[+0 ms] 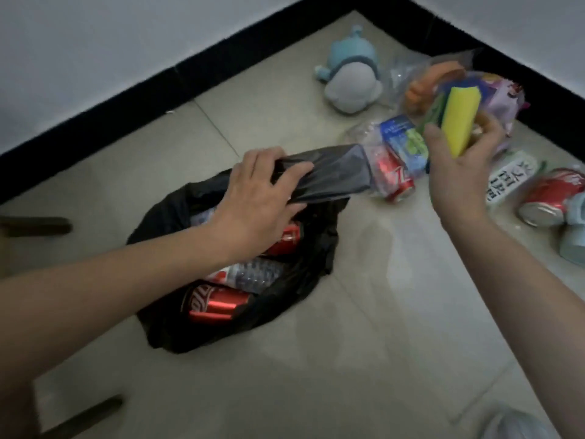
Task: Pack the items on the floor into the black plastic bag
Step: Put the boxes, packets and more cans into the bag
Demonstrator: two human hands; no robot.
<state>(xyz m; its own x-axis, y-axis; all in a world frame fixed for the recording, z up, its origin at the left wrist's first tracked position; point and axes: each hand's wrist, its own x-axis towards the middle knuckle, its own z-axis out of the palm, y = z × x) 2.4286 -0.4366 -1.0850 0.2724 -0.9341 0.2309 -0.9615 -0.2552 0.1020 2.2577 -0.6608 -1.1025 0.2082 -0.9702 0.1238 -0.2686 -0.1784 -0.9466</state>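
The black plastic bag (pixel 316 255) lies open on the tiled floor at centre left, with red cola cans (pixel 215 304) and a clear water bottle (pixel 253 275) inside. My left hand (pixel 262 198) grips the bag's upper rim and holds it stretched toward the right. My right hand (pixel 459 172) is raised at the right, shut on a yellow-and-green sponge (pixel 460 118). Beside the bag's rim lie a red can (pixel 397 180) and a blue-labelled bottle (pixel 402 141).
A pale blue plush toy (pixel 348 80) sits near the corner. Clear bags of colourful items (pixel 421 87), a white labelled pack (pixel 506 182), a dented red can (pixel 550 201) and a pale blue object (pixel 574 245) lie along the right. Black skirting (pixel 158 90) bounds the floor.
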